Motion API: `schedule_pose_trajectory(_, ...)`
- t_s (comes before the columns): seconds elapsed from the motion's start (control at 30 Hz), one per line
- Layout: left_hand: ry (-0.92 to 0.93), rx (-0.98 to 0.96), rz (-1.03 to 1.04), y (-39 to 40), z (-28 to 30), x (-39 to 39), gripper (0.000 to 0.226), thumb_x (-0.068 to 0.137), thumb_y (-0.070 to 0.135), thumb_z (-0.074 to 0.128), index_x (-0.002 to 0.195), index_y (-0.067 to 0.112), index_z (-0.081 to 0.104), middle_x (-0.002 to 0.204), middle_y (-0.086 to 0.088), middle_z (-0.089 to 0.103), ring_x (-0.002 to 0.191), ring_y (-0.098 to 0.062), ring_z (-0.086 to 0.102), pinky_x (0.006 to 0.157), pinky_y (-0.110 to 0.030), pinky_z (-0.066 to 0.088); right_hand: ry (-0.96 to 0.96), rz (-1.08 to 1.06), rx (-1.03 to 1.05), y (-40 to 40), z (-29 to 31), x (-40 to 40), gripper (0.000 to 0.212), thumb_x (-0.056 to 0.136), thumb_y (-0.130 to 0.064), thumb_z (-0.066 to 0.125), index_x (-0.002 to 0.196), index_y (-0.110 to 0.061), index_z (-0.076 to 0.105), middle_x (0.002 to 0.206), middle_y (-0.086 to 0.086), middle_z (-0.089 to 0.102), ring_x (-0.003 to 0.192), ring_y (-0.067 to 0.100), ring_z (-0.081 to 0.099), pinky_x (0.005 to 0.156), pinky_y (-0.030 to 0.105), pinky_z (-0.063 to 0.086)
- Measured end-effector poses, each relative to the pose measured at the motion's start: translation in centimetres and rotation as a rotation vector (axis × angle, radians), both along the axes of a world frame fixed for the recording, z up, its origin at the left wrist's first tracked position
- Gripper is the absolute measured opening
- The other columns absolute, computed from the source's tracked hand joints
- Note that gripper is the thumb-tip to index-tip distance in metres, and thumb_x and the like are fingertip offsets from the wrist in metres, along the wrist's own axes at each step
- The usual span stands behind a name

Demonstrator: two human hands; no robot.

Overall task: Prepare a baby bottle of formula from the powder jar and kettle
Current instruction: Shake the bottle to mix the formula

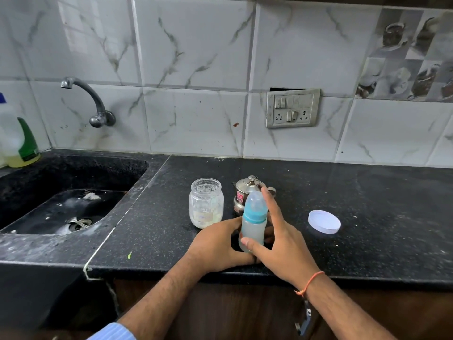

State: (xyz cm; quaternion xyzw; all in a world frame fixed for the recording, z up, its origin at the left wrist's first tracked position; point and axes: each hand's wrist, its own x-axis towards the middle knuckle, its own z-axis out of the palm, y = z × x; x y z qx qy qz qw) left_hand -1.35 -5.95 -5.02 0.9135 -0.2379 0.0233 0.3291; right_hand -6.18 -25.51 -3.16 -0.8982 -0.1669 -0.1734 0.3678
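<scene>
1. The bottle (252,224) stands upright near the front edge of the counter (367,192), just in front of the kettle (247,190) and right of the jar (206,203).
2. The left hand (215,244) curls round the bottle's lower body from the left. How tightly it grips is partly hidden behind the bottle.
3. The right hand (279,236) is spread wide, its thumb resting on the bottle's base and its fingers straight, reaching up beside the blue collar and teat. It clasps nothing.
4. The bottle looks cloudy and its teat is on, so the step in hand is probably closing it up or getting ready to shake it.
5. To do that well, I would keep the left hand firm low on the body, bring the right fingers onto the collar rather than the soft teat, and check that the collar is tight before tipping. A loose collar would probably leak.
6. The bottle should stay clear of the jar, which is open and close by. The jar's white lid (324,225) lies flat, well to the right.
7. Count: one bottle, one jar, one lid, one kettle with its own knobbed lid on, two hands.
8. Also there: one sink (73,192) at far left, one tap (90,101) above it, one detergent bottle (17,138) in the far left corner, one switch plate (293,107) on the wall.
</scene>
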Motion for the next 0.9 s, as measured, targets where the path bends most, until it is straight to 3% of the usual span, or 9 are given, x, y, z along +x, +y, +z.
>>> schedule_pose_trajectory(0.1, -0.035, -0.009, 0.018, 0.1, -0.3, 0.1, 0.113, 0.066, 0.079, 0.088, 0.164, 0.045, 0.041, 0.15, 0.028, 0.061, 0.134, 0.006, 0.059, 0.114, -0.031, 0.052, 0.016, 0.017, 0.423, -0.9, -0.6, 1.5, 0.132, 0.082, -0.013, 0.092, 0.157, -0.069, -0.001, 0.132, -0.011, 0.069, 0.102, 0.012, 0.077, 0.093, 0.044, 0.064)
schedule_pose_trajectory(0.2, 0.005, 0.006, 0.031, 0.2, -0.4, 0.1, 0.13, 0.065, 0.08, 0.09, 0.172, 0.038, 0.029, 0.162, 0.03, 0.048, 0.146, 0.006, 0.049, 0.122, -0.027, 0.042, -0.001, -0.069, 0.981, -2.2, -0.8, 2.5, 0.114, 0.084, -0.007, 0.087, 0.154, -0.066, 0.018, 0.135, 0.012, 0.064, 0.117, 0.032, 0.072, 0.083, 0.059, 0.064)
schedule_pose_trajectory(0.3, 0.005, 0.003, 0.029, 0.1, -0.3, -0.1, 0.134, 0.065, 0.079, 0.091, 0.173, 0.04, 0.022, 0.164, 0.029, 0.048, 0.148, 0.004, 0.048, 0.121, -0.024, 0.041, 0.096, 0.017, 0.934, -1.9, -0.8, 2.9, 0.103, 0.078, -0.009, 0.092, 0.149, -0.056, 0.034, 0.137, 0.013, 0.06, 0.119, 0.037, 0.069, 0.08, 0.061, 0.064)
schedule_pose_trajectory(0.43, 0.02, 0.024, 0.037, -0.1, 0.0, -0.1, 0.142, 0.062, 0.084, 0.089, 0.174, 0.041, 0.013, 0.167, 0.02, 0.048, 0.152, -0.004, 0.047, 0.123, -0.03, 0.043, 0.098, -0.038, 1.226, -2.7, -0.7, 3.8, 0.089, 0.087, -0.008, 0.083, 0.146, -0.05, 0.031, 0.134, 0.017, 0.063, 0.116, 0.044, 0.072, 0.075, 0.056, 0.065)
schedule_pose_trajectory(0.53, 0.008, 0.041, 0.051, -0.1, 0.0, -0.1, 0.144, 0.061, 0.085, 0.088, 0.175, 0.04, 0.012, 0.168, 0.019, 0.047, 0.153, -0.004, 0.046, 0.122, -0.031, 0.044, 0.194, 0.077, 1.019, -2.0, -0.9, 3.9, 0.095, 0.078, -0.01, 0.087, 0.147, -0.052, 0.036, 0.13, 0.022, 0.065, 0.113, 0.041, 0.073, 0.073, 0.054, 0.065)
schedule_pose_trajectory(0.63, 0.013, 0.024, 0.044, -0.1, -0.2, 0.1, 0.146, 0.059, 0.084, 0.09, 0.175, 0.039, 0.012, 0.168, 0.019, 0.046, 0.153, -0.003, 0.045, 0.123, -0.03, 0.042, 0.153, -0.008, 1.22, -2.1, -1.0, 4.2, 0.086, 0.088, -0.008, 0.083, 0.146, -0.049, 0.033, 0.136, 0.021, 0.063, 0.118, 0.045, 0.071, 0.072, 0.053, 0.065)
schedule_pose_trajectory(0.73, 0.005, -0.005, 0.026, 0.0, -0.4, 0.2, 0.148, 0.055, 0.087, 0.089, 0.175, 0.039, 0.016, 0.17, 0.02, 0.044, 0.154, -0.002, 0.043, 0.125, -0.033, 0.041, 0.251, 0.109, 0.988, -1.5, -0.9, 4.4, 0.094, 0.079, -0.008, 0.091, 0.144, -0.052, 0.039, 0.126, 0.02, 0.068, 0.11, 0.038, 0.074, 0.074, 0.053, 0.065)
schedule_pose_trajectory(0.83, 0.023, -0.1, 0.019, 0.3, -0.6, 0.5, 0.15, 0.05, 0.09, 0.089, 0.174, 0.039, 0.021, 0.17, 0.023, 0.043, 0.154, 0.003, 0.04, 0.129, -0.037, 0.039, 0.167, 0.006, 1.247, -1.8, -0.7, 4.5, 0.083, 0.091, -0.004, 0.079, 0.146, -0.048, 0.034, 0.135, 0.017, 0.063, 0.114, 0.036, 0.073, 0.074, 0.055, 0.065)
schedule_pose_trajectory(0.9, 0.023, -0.131, 0.02, 0.2, -0.8, 0.5, 0.152, 0.049, 0.09, 0.09, 0.174, 0.036, 0.023, 0.171, 0.022, 0.041, 0.155, 0.004, 0.037, 0.131, -0.036, 0.036, 0.221, 0.057, 1.168, -1.8, -0.5, 4.5, 0.081, 0.092, -0.001, 0.078, 0.142, -0.049, 0.036, 0.138, 0.022, 0.06, 0.112, 0.035, 0.073, 0.073, 0.054, 0.065)
